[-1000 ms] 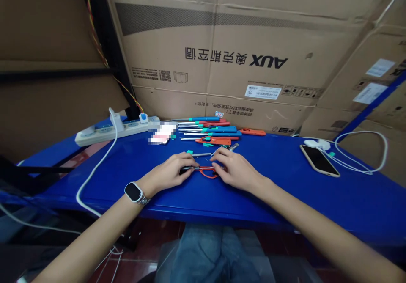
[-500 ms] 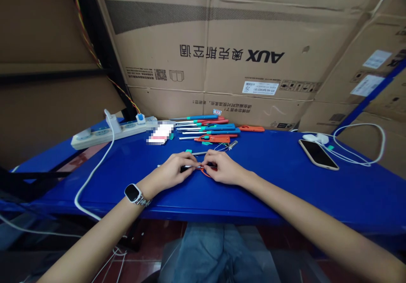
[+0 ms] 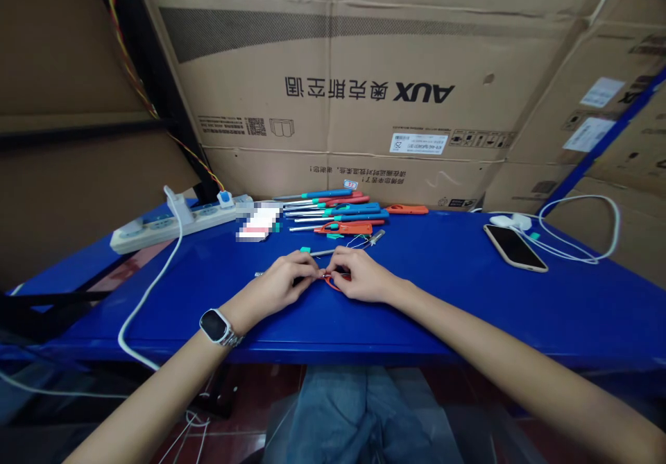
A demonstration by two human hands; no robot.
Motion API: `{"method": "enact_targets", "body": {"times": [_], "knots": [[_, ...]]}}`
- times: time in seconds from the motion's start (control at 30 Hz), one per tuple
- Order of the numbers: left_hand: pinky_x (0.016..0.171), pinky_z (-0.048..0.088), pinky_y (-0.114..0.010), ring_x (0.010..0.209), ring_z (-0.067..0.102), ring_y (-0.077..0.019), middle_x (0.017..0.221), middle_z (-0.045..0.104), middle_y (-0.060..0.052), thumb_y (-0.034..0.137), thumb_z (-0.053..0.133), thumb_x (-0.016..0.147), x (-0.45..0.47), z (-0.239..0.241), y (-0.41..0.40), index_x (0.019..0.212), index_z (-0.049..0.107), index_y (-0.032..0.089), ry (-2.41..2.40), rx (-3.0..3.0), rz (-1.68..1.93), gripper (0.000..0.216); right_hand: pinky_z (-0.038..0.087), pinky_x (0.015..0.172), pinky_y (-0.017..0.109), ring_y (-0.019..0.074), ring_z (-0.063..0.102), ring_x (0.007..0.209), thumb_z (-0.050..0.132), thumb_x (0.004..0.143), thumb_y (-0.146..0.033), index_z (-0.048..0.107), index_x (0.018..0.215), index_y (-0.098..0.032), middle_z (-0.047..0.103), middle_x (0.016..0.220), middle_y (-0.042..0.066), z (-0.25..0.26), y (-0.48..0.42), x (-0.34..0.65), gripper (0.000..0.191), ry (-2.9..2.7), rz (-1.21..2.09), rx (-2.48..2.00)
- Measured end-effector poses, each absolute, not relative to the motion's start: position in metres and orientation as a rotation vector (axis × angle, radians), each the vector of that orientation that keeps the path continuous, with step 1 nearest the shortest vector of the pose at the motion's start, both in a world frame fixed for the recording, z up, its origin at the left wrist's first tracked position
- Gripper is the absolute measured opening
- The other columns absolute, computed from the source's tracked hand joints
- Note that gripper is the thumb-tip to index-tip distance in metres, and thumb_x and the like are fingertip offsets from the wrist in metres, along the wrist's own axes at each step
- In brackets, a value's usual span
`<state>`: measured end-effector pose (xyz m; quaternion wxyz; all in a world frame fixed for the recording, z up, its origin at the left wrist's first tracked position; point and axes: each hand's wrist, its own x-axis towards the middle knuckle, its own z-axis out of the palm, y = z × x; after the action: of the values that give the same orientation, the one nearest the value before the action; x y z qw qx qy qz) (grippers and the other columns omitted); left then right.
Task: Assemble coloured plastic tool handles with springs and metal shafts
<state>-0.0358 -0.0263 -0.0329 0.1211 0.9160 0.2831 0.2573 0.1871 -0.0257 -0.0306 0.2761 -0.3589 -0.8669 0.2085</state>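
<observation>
Both my hands rest on the blue table [image 3: 442, 290], fingertips meeting over a long lighter with an orange handle [image 3: 333, 281] and a thin metal rod. My left hand [image 3: 284, 285], with a smartwatch on the wrist, pinches the rod end, whose tip [image 3: 259, 274] pokes out to the left. My right hand [image 3: 361, 278] is closed over the orange handle part. Just beyond my fingers lie a loose metal tube [image 3: 322, 252] and a small teal cap [image 3: 304, 250].
A row of several blue, teal and orange lighters [image 3: 338, 212] lies at the back of the table. A white power strip [image 3: 171, 220] with cable sits back left. A phone [image 3: 514, 246] and white charger cable [image 3: 577, 242] lie at right. Cardboard boxes [image 3: 364, 89] stand behind.
My right hand has slid left along the orange handle until its fingers meet my left hand's. The camera view has shifted slightly.
</observation>
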Motion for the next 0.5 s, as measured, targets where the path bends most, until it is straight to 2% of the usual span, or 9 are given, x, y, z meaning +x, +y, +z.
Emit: {"method": "enact_targets", "body": {"times": [0.3,0.5], "knots": [[0.082,0.052,-0.031,0.095,0.063,-0.0185,0.108,0.066,-0.008,0.017,0.043,0.100,-0.0350,-0.0304,-0.0287,0.100,0.072,0.019,0.799,2.854,0.680,0.029,0.041,0.067,0.024,0.0103,0.049,0.065,0.057,0.079,-0.002,0.069,0.083,-0.015,0.057,0.083,0.002,-0.0311,-0.0244,0.1877,0.018,-2.323,0.569,-0.981],[0.084,0.051,-0.031,0.093,0.063,-0.0186,0.103,0.066,-0.007,0.026,0.048,0.100,-0.0330,-0.0313,-0.0280,0.099,0.071,0.019,0.819,2.752,0.699,0.023,0.043,0.068,0.025,0.0125,0.055,0.070,0.050,0.078,0.001,0.064,0.091,-0.016,0.062,0.084,0.002,-0.0337,-0.0228,0.1895,0.025,-2.253,0.583,-0.955]]}}
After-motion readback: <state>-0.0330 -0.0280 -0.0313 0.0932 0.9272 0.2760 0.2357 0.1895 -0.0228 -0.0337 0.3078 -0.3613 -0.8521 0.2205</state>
